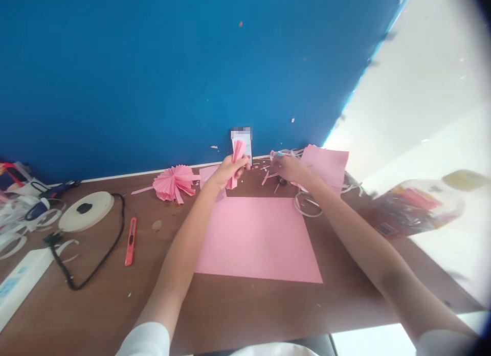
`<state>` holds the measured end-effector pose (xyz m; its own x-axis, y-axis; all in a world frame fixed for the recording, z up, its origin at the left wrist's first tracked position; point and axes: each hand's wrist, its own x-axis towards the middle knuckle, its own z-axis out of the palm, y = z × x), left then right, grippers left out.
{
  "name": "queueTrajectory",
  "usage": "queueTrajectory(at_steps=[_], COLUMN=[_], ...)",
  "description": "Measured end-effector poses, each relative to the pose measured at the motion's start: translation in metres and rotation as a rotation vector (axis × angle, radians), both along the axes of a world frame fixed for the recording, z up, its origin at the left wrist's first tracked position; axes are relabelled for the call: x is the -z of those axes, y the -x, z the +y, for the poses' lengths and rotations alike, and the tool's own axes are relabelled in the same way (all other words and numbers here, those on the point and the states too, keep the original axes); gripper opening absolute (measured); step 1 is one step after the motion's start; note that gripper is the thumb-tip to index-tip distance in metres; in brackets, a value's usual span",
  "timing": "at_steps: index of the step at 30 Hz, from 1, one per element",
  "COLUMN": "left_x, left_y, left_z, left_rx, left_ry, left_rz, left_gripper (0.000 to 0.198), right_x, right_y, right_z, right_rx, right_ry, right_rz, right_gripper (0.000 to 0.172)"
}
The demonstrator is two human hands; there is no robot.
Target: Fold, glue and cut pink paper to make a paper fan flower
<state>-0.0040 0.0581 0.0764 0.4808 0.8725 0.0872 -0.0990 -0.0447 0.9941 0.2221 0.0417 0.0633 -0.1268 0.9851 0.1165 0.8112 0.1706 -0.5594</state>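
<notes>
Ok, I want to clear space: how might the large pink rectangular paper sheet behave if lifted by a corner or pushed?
The large pink rectangular paper sheet looks thin, so it is probably light and may droop. Lying flat on the smooth brown tabletop, it would likely slide if pushed.

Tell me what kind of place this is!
It looks like a craft table, maybe in a home or small workshop. You can tell by the big pink paper sheet, the pleated pink rosette and the red craft knife.
</notes>
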Motion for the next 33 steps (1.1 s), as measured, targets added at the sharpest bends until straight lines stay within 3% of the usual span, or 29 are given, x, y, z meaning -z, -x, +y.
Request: queueTrajectory(at_steps=[4, 8, 14, 19, 23, 28, 33], left_x=[0.0, 0.003, 0.009, 0.005, 0.002, 0.0, -0.003], left_y=[-0.006, -0.007, -0.003, -0.003, -0.009, -0.014, -0.015], left_z=[-0.006, -0.006, -0.002, -0.007, -0.012, -0.019, -0.028], left_rx=[0.015, 0.047, 0.081, 0.162, 0.265, 0.369, 0.58], left_ry=[0.048, 0.071, 0.134, 0.182, 0.219, 0.264, 0.276], left_rz=[0.003, -0.008, 0.006, 0.102, 0.174, 0.189, 0.291], left_gripper=[0.025, 0.025, 0.028, 0.025, 0.027, 0.032, 0.035], right_x=[-0.005, -0.002, -0.013, -0.028, -0.038, -0.056, -0.068], right_y=[0.022, 0.031, 0.025, 0.026, 0.026, 0.026, 0.024], right_z=[-0.006, -0.011, -0.011, -0.017, -0.025, -0.042, -0.053], right_rx=[-0.276, -0.425, -0.26, -0.225, -0.164, -0.253, -0.278], right_ry=[0.024, 0.099, -0.083, -0.017, -0.052, -0.051, -0.044], right_rz=[0.378, 0.458, 0.63, 0.852, 0.767, 0.667, 0.578], right_gripper=[0.031, 0.025, 0.021, 0.018, 0.02, 0.027, 0.024])
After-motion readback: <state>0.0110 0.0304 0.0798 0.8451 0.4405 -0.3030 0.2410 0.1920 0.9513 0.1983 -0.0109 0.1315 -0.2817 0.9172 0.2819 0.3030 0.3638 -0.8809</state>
